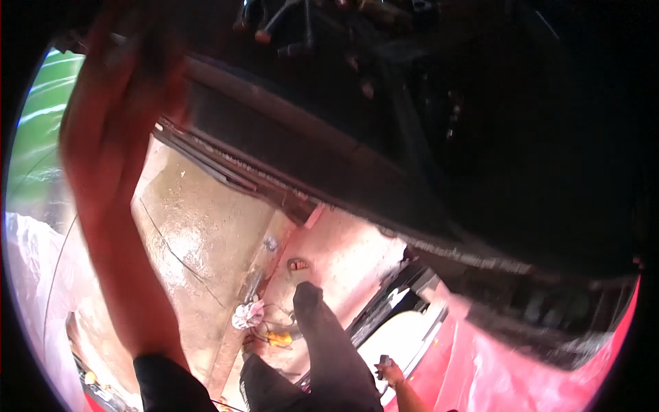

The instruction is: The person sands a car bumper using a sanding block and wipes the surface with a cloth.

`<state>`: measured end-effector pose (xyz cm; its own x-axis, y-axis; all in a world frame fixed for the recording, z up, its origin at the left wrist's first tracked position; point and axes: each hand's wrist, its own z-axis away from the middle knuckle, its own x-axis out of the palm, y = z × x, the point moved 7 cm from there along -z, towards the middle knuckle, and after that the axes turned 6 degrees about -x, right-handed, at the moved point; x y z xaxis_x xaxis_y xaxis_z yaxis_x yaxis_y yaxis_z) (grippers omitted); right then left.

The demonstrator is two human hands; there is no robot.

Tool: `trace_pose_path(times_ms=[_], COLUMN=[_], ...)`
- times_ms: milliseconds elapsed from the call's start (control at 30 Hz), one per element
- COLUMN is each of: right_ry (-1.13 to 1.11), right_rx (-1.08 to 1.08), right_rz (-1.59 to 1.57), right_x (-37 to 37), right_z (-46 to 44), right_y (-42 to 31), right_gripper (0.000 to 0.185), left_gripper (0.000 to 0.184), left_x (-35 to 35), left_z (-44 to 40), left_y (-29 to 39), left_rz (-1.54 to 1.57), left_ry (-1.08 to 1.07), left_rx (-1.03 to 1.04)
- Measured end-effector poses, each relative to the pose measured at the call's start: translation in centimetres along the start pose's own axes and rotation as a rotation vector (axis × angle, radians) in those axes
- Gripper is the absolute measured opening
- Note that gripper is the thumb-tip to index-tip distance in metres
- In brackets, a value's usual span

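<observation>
My left hand (134,89) is raised at the upper left, against the dark edge of a large dark structure (288,130) that looks like part of a vehicle. Shadow and motion blur hide its fingers, so I cannot tell whether it grips anything. Low in the view, my right hand (391,373) is closed around a small dark object (383,364) whose kind I cannot make out. It is beside my leg, over a white surface (395,336). Some metal rods (281,20) show dimly inside the dark structure at the top.
My legs (329,336) stand on a pale floor (185,199) with a thin cable across it. Near my feet lie a crumpled cloth (247,314) and a yellow item (279,338). Pink plastic sheeting (473,350) is at the right, a green shiny surface (41,130) at the left.
</observation>
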<state>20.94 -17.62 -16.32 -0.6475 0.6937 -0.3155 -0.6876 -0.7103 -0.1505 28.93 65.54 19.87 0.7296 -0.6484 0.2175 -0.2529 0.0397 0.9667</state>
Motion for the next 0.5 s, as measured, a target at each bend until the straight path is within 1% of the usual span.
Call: trace_pose_path(times_ms=[67, 100, 133, 167, 200, 233, 267, 300, 333, 367, 400, 433, 467, 500], right_ry=[-0.064, -0.066, -0.025, -0.412, -0.059, -0.211, -0.025, 0.052, 0.119, 0.117, 0.101, 0.111, 0.121, 0.163], right_rx=[-0.092, -0.144, -0.115, -0.720, -0.239, -0.425, -0.211, -0.099, 0.013, 0.109, 0.191, 0.203, 0.215, 0.232], right_rz=[-0.094, -0.167, -0.033, -0.151, -0.160, -0.027, -0.043, -0.242, -0.425, -0.330, -0.223, -0.211, -0.199, -0.401], right_x=[0.3, 1.1, 1.3, 1.1, 2.0, 3.6, 3.9, 5.3, 7.1, 9.1, 10.4, 11.9, 13.5, 15.4], right_z=[-1.9, -1.3, -1.1, -3.4, 0.0, 1.9, 3.5, 5.7, 8.4, 11.4, 14.1, 15.6, 17.2, 18.9], right_y=[4.1, 4.8, 6.2, 11.6, 11.3, 11.9, 16.3, 20.1, 24.3, 27.9, 31.1, 34.8, 38.2, 40.4], right_gripper=[0.055, 0.052, 0.049, 0.044, 0.038, 0.032, 0.025, 0.023, 0.021, 0.021, 0.022, 0.022, 0.022, 0.022], left_gripper=[0.081, 0.089, 0.097, 0.106, 0.103, 0.100, 0.097, 0.095, 0.086, 0.076, 0.067, 0.060, 0.052, 0.043], left_x=[-4.6, -6.9, -8.8, -10.8, -12.9, -15.2, -18.0, -20.7, -23.5, -27.8, -31.4, -31.5, -33.9, -36.8], left_z=[8.5, 12.5, 16.4, 20.5, 24.5, 28.7, 32.6, 36.6, 40.8, 44.6, 47.8, 50.0, 52.7, 56.0], left_y=[0.6, 0.9, 1.1, 1.1, 1.3, 1.4, 1.5, 1.1, 0.3, -1.4, -2.5, -3.0, -4.0, -5.3], left_rz=[-0.340, -0.502, -0.627, -0.703, -0.739, -0.715, -0.679, -0.618, -0.516, -0.398, -0.283, -0.206, -0.234, -0.269], left_ry=[0.044, 0.048, 0.041, 0.033, 0.039, 0.055, 0.069, 0.076, 0.106, 0.093, 0.103, 0.164, 0.173, 0.219], left_rx=[0.017, 0.018, 0.016, 0.000, -0.034, -0.090, -0.161, -0.239, -0.355, -0.499, -0.632, -0.784, -0.872, -1.017])
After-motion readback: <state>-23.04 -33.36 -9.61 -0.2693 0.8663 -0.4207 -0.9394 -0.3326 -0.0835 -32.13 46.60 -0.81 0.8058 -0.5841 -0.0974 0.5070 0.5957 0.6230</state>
